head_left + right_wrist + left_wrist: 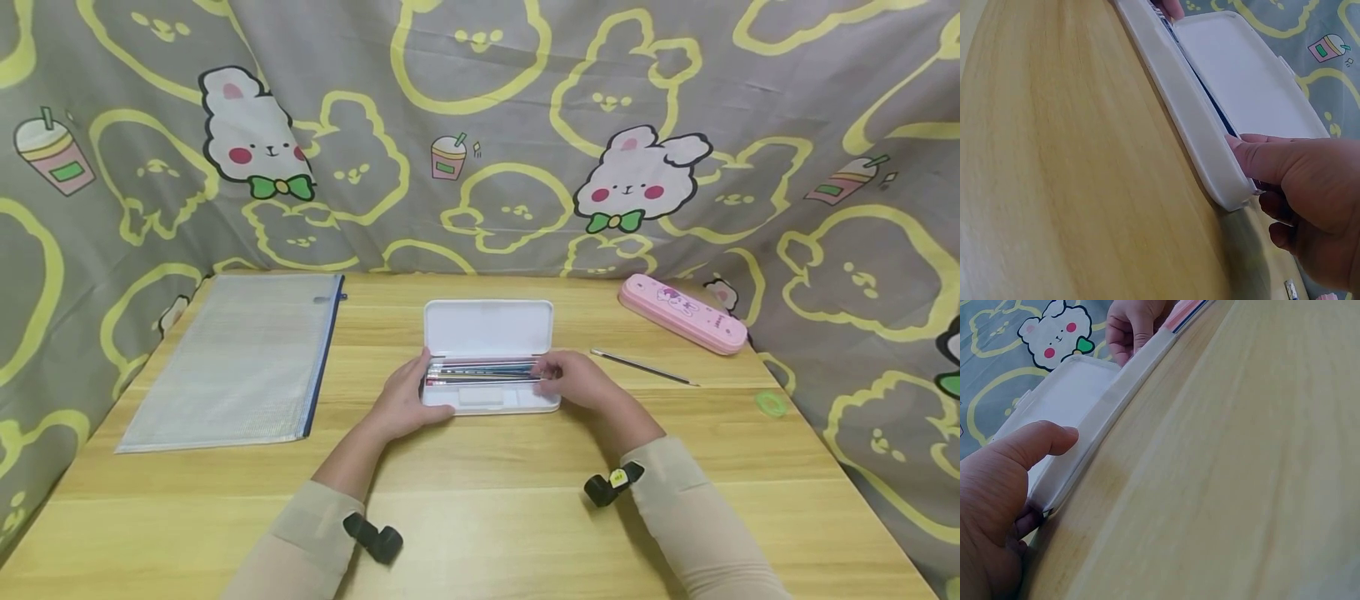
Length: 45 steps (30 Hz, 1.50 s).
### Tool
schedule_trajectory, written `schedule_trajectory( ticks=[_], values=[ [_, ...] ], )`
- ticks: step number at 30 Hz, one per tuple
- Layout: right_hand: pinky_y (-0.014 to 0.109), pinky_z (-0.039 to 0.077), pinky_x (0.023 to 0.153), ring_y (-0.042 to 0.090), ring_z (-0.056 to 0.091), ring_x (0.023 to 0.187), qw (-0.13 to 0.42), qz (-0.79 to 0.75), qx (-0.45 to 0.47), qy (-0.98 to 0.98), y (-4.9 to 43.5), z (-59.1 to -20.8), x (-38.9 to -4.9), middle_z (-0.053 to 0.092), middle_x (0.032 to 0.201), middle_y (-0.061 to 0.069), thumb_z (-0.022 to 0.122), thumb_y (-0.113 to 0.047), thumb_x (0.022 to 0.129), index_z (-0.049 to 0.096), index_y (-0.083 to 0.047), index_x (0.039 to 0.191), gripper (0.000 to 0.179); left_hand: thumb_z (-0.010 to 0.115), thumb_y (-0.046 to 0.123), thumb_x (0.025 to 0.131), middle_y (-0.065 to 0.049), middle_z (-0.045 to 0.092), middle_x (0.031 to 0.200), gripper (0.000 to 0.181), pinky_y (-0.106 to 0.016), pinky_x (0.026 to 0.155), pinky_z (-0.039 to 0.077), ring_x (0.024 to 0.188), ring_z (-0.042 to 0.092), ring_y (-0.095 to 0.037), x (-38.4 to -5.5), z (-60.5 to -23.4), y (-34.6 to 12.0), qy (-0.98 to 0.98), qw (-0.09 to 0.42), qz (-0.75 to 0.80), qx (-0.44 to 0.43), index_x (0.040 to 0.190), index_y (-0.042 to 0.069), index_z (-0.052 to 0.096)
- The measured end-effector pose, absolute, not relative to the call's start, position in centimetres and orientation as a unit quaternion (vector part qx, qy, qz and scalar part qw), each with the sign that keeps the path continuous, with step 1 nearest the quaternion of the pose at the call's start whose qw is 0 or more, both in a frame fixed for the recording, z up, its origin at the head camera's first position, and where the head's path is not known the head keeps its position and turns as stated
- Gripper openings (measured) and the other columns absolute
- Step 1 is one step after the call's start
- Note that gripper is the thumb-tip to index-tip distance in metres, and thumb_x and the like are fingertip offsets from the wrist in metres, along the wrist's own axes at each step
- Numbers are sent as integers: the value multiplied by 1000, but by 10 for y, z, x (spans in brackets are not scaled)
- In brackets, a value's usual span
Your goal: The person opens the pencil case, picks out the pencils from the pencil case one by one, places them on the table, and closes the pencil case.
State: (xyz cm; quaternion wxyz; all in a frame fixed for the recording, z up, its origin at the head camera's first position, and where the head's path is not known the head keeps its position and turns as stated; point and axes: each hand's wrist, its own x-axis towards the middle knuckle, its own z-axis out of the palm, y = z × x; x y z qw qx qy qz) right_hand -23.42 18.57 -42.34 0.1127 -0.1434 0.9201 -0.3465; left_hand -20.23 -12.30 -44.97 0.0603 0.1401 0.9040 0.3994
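Observation:
A white pencil case point(489, 327) lies open on the table, its lid raised at the back. Several pencils point(480, 372) lie lengthwise inside it, and a white block like an eraser point(481, 397) sits in the front part. My left hand point(401, 404) holds the case's left end, thumb along the front wall and fingers round the end, as the left wrist view also shows. At the right end my right hand point(577, 382) reaches in over the rim, thumb and forefinger pinching the end of a dark pencil point(1215, 103). Its fingertips are partly hidden.
A dark pencil point(645, 367) lies loose to the right of the case. Beyond it are a pink pencil case point(682, 312) with a printed rabbit and a small green ring point(770, 404). At the left lies a mesh zip pouch point(232, 362) with a blue edge. A patterned curtain point(517, 150) surrounds the table.

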Motion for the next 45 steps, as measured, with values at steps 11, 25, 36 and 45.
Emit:
schedule_trajectory(
  ticks=[11, 25, 36, 45],
  values=[
    [28, 46, 70, 18, 53, 82, 84, -382, -93, 916, 204, -422, -231, 65, 90, 7, 74, -20, 86, 74, -8, 104, 22, 80, 36, 71, -27, 27, 157, 111, -58, 119, 24, 143, 28, -48, -199, -448, -121, 904, 35, 400, 148, 154, -5, 18],
    [23, 46, 61, 11, 50, 74, 2, -376, -24, 926, 298, -424, -199, 62, 87, 4, 69, -22, 91, 70, -3, 112, 28, 80, 39, 74, -22, 24, 161, 112, -54, 121, 22, 147, 24, -43, -200, -448, -122, 906, 68, 396, 134, 156, 0, 13],
    [26, 43, 70, 16, 52, 84, -28, -340, 55, 938, 364, -435, -183, 64, 99, 12, 63, -33, 95, 68, -3, 117, 37, 80, 39, 74, -23, 23, 160, 112, -56, 121, 22, 146, 24, -44, -200, -449, -123, 906, 63, 395, 138, 156, -1, 14],
    [37, 42, 76, 30, 57, 93, -8, -288, 67, 955, 380, -440, -180, 65, 105, 23, 58, -34, 98, 67, -1, 117, 40, 79, 39, 74, -23, 23, 160, 111, -56, 121, 22, 146, 23, -45, -200, -449, -122, 905, 64, 397, 138, 156, 0, 15]
  ],
)
